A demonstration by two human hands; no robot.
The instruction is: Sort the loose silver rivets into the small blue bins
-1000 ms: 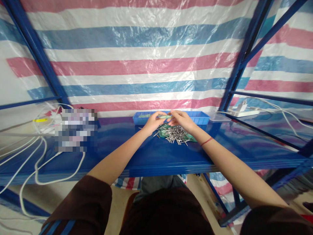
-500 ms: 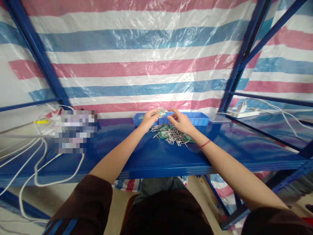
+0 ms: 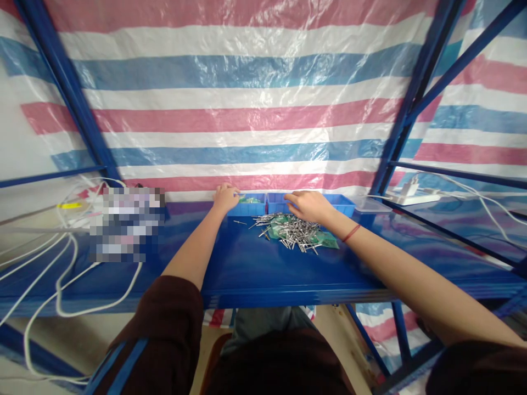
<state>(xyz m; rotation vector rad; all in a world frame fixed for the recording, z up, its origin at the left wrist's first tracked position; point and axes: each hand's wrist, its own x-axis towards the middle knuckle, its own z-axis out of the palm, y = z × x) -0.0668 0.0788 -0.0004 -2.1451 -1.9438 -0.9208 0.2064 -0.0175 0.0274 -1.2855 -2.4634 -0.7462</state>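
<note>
My left hand (image 3: 225,198) is at the left end of the left blue bin (image 3: 252,208), palm down. Its fingers are apart and bent, with the tips partly hidden, and nothing shows in them. Small green-tinted clear bags (image 3: 249,201) lie inside that bin. My right hand (image 3: 308,207) hovers in front of the right blue bin (image 3: 340,203), fingers loosely bent and apart, holding nothing that I can see. Below it lies a heap of silver pop rivets (image 3: 298,233), partly on a green plastic bag (image 3: 328,240). One rivet (image 3: 240,222) lies apart to the left.
All this is on a blue metal shelf (image 3: 255,263) with uprights at both sides. White cables (image 3: 61,296) and a pixelated object (image 3: 127,225) occupy the left. A clear lid (image 3: 373,205) and a white power strip (image 3: 415,195) are at the right. Striped sheeting (image 3: 247,120) hangs behind.
My hands were together over the bins with a small clear bag, which then stayed in the left hand. That hand has moved left and the bag no longer shows. The right hand shifted slightly right.
</note>
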